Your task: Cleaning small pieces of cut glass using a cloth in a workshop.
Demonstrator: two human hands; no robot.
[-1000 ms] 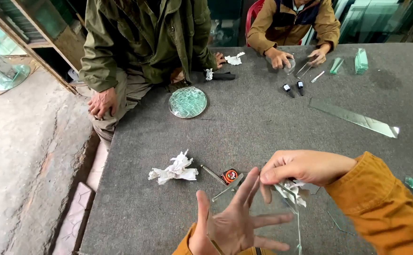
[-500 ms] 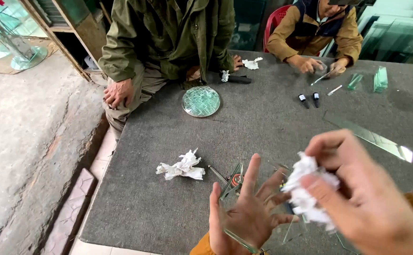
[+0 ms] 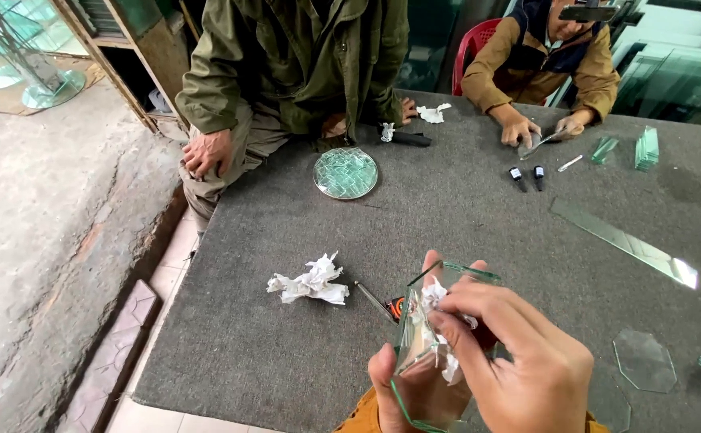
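My left hand (image 3: 415, 385) holds a clear glass pane (image 3: 415, 353) upright by its edges near the table's front edge. My right hand (image 3: 519, 361) presses a crumpled white paper tissue (image 3: 439, 321) against the face of the pane. A second crumpled tissue (image 3: 310, 282) lies on the grey felt table (image 3: 463, 224) to the left of my hands. A thin metal tool (image 3: 374, 301) and a small red and black object (image 3: 397, 308) lie just behind the pane.
A round patterned glass disc (image 3: 346, 172) lies at the far side, before a seated person in a green jacket (image 3: 302, 64). Another person in a brown jacket (image 3: 543, 72) works at the far right. A long glass strip (image 3: 623, 240), an octagonal glass piece (image 3: 644, 361) and two small bottles (image 3: 525, 176) lie around.
My left hand went from spread open to holding the glass pane upright. My right hand brought the tissue down onto the glass. The view shifted a little.
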